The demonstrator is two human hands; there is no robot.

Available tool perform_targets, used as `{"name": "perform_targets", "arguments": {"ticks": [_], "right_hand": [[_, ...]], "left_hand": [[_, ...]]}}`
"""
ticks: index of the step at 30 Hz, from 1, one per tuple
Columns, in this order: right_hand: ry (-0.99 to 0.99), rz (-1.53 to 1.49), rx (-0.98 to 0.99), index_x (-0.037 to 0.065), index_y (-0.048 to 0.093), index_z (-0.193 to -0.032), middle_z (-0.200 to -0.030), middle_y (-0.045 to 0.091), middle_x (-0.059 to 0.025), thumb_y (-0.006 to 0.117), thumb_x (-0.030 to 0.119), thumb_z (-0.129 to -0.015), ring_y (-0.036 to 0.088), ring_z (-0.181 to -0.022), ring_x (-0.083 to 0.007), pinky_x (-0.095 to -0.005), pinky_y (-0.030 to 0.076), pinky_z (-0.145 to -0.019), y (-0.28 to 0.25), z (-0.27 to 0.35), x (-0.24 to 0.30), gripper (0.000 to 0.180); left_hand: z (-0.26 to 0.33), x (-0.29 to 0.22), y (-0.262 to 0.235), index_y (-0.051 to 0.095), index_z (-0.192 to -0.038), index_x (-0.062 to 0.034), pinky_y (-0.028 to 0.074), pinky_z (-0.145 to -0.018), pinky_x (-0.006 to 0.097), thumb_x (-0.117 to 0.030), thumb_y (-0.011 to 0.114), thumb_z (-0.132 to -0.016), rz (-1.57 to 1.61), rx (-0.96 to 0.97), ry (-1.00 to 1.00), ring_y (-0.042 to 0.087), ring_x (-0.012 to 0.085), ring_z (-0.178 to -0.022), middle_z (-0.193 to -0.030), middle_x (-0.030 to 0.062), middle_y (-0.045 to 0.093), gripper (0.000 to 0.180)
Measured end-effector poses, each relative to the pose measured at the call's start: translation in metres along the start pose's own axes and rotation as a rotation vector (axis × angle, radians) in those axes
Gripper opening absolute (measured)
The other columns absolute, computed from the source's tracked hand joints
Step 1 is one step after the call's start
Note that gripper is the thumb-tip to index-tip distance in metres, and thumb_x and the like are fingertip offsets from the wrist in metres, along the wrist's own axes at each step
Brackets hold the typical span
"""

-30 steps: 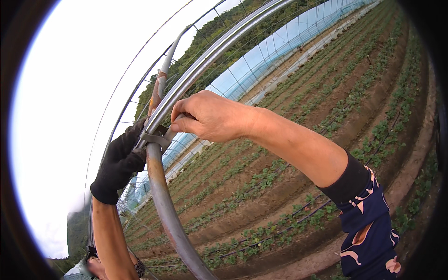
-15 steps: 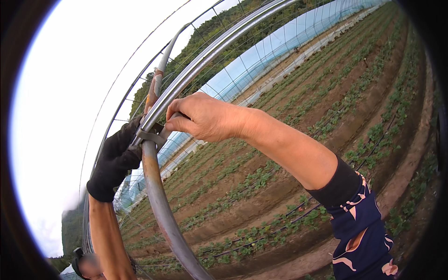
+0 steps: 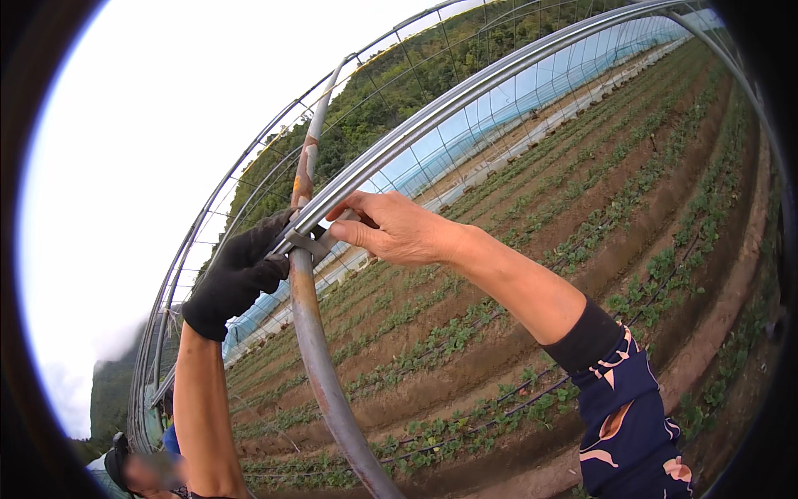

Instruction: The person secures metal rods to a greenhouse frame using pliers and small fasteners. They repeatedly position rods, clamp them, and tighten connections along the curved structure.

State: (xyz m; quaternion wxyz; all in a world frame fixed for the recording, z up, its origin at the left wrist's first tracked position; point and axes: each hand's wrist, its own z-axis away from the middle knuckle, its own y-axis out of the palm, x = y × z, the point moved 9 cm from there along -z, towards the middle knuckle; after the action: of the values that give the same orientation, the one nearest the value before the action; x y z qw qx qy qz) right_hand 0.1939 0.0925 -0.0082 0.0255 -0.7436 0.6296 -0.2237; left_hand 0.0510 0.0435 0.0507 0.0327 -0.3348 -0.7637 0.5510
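Note:
A shiny channelled metal rail [image 3: 465, 93] crosses a curved, rust-stained grey pipe [image 3: 312, 333] at the upper centre-left. A grey metal clip [image 3: 309, 244] wraps around this crossing. My left hand [image 3: 237, 270], in a black glove, is closed around the rail's lower end at the joint; its fingertips are partly hidden behind the metal. My bare right hand [image 3: 399, 231] pinches the clip's flat right end between thumb and fingers, just right of the pipe.
Planted soil rows [image 3: 515, 333] with dark hoses run below and to the right. Blue plastic sheeting [image 3: 465, 125] and wire-like frame lines stand beyond. A person [image 3: 141, 474] in a dark cap is at the lower left. A wooded hill [image 3: 399, 83] rises behind.
The joint and both hands sit slightly further right in the picture, as the view has shifted. Both hands keep their places at the clip; more of the person at lower left shows.

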Motion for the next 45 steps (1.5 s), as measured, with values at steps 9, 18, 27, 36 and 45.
{"name": "perform_targets", "arguments": {"ticks": [9, 18, 27, 36, 45], "right_hand": [[0.119, -0.342, -0.083, -0.001, 0.050, -0.112, -0.067, 0.048, -0.0015, 0.045, 0.055, -0.095, 0.049, -0.056, -0.0066, -0.0210, 0.041, -0.043, -0.006, 0.003, -0.022, 0.058], [0.065, -0.367, -0.260, 0.003, 0.052, -0.098, -0.065, 0.047, -0.0007, 0.032, 0.036, -0.103, 0.037, -0.048, -0.0067, -0.0244, 0.031, -0.040, 0.015, -0.012, -0.009, 0.038], [0.127, -0.509, -0.346, -0.003, 0.059, -0.093, -0.070, 0.058, -0.0076, 0.031, 0.055, -0.098, 0.055, -0.059, -0.0107, -0.0243, 0.045, -0.047, 0.022, -0.004, -0.016, 0.064], [0.095, -0.577, -0.388, 0.000, 0.054, -0.092, -0.060, 0.051, -0.0036, 0.030, 0.050, -0.100, 0.044, -0.047, -0.0088, -0.0258, 0.036, -0.043, 0.033, -0.011, -0.017, 0.056], [0.114, -0.524, -0.624, 0.003, 0.047, -0.087, -0.054, 0.046, -0.0026, 0.026, 0.049, -0.100, 0.038, -0.041, -0.0082, -0.0261, 0.031, -0.037, 0.033, -0.007, -0.028, 0.052]], "left_hand": [[-0.004, 0.009, 0.000, 0.044, -0.141, -0.0086, 0.034, -0.055, 0.018, -0.007, 0.062, -0.083, -0.062, -0.017, 0.007, 0.039, 0.0016, -0.064, -0.080, -0.0070, 0.053, 0.061], [-0.004, 0.005, -0.001, 0.046, -0.140, -0.0077, 0.035, -0.055, 0.019, -0.013, 0.065, -0.082, -0.071, -0.019, 0.070, 0.039, 0.0018, -0.065, -0.081, -0.0074, 0.052, 0.061], [0.001, -0.009, 0.007, 0.047, -0.138, -0.0056, 0.036, -0.056, 0.019, -0.021, 0.069, -0.082, 0.019, -0.019, 0.104, 0.039, 0.0019, -0.065, -0.085, -0.0069, 0.053, 0.062], [0.004, -0.008, 0.007, 0.048, -0.136, -0.0041, 0.034, -0.056, 0.018, -0.044, 0.073, -0.081, 0.072, 0.002, 0.143, 0.039, 0.0012, -0.065, -0.083, -0.0074, 0.052, 0.072], [0.002, -0.017, 0.007, 0.051, -0.133, -0.0031, 0.035, -0.058, 0.019, -0.034, 0.073, -0.082, -0.015, -0.021, 0.134, 0.039, 0.0021, -0.065, -0.082, -0.0071, 0.053, 0.064]]}}
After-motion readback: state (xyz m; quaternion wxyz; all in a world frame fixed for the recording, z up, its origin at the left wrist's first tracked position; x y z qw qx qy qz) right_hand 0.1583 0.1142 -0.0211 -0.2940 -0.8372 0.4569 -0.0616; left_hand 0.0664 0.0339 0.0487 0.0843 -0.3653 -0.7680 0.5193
